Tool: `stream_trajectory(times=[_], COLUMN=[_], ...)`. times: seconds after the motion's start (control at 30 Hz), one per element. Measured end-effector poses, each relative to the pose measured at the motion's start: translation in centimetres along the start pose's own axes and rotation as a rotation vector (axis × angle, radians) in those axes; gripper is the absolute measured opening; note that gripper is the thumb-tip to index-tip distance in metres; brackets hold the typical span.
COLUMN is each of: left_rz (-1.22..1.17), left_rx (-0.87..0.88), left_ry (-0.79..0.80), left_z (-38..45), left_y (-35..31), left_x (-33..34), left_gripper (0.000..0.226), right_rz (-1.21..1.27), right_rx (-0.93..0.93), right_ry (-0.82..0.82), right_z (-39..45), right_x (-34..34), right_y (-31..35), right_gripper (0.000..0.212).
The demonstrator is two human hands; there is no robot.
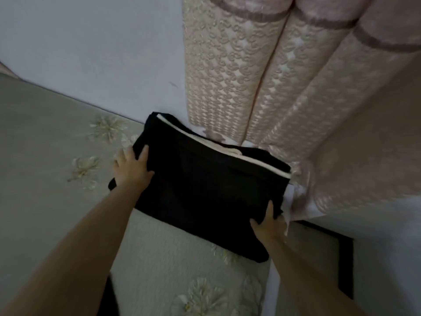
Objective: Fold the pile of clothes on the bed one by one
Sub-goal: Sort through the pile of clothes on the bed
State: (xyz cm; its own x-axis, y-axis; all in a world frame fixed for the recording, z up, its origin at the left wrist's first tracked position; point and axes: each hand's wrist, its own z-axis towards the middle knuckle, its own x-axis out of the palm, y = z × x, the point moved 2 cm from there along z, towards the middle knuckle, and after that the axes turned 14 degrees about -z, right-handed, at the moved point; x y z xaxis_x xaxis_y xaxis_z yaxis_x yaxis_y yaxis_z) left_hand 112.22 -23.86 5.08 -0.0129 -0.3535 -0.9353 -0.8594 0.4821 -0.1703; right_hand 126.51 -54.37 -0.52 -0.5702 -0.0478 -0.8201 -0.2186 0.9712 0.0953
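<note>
- Bedside, nr edge: right hand [268,221] pinches the nr corner of a folded black garment [205,179], thumb on top, fingers tucked under the cloth.
- Mid-bed: left hand [131,166] grips the opposite edge, thumb over, fingers curled beneath; garment sits on the grey floral bedspread [57,137], hard by the wall.
- Judgement: set it down w/ both hands level so the layers stay squared; smooth after.
- Far side: cream band [227,149] along the back edge; collar or 2nd garment, can't tell. Curtain [262,76] hides what's behind; rest of the pile out of shot.
</note>
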Motion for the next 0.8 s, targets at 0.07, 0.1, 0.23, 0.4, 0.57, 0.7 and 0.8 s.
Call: stream_trajectory(times=[0.07,0.1,0.23,0.4,0.57,0.7,0.8], left_rz=[-0.004,-0.031,-0.122,-0.191,-0.282,-0.323,-0.315], left_rx=[-0.006,-0.011,-0.071,-0.252,-0.368,-0.571,-0.748], left_ry=[0.133,0.183,0.198,0.027,-0.181,-0.367,-0.492], left_z=[-1.8,-2.9,-7.1,-12.4,-20.0,-28.5,-37.1], left_y=[-0.4,-0.7,-0.8,0.7,2.8,5.6,6.8], left_x=[3.8,5.4,8.3,6.3,2.8,0.6,0.5], left_gripper=[0.07,0.067,0.058,0.053,0.052,0.052,0.05], right_rz=[-0.104,-0.126,-0.348,-0.557,-0.631,-0.644,-0.631], right_rx=[0.119,0.128,-0.092,-0.599,-1.028,-1.331,-1.565], right_ry=[0.124,0.119,-0.103,-0.253,-0.3,-0.326,-0.327], right_z=[0.5,0.7,0.7,-2.3,-7.1,-13.2,-19.3], right_x=[0.8,0.9,0.2,-0.8,-2.3,-2.4,-0.8], right_y=[-0.9,-1.1,-0.2,3.6,8.6,12.4,13.8], right_gripper=[0.076,0.071,0.052,0.054,0.061,0.062,0.062])
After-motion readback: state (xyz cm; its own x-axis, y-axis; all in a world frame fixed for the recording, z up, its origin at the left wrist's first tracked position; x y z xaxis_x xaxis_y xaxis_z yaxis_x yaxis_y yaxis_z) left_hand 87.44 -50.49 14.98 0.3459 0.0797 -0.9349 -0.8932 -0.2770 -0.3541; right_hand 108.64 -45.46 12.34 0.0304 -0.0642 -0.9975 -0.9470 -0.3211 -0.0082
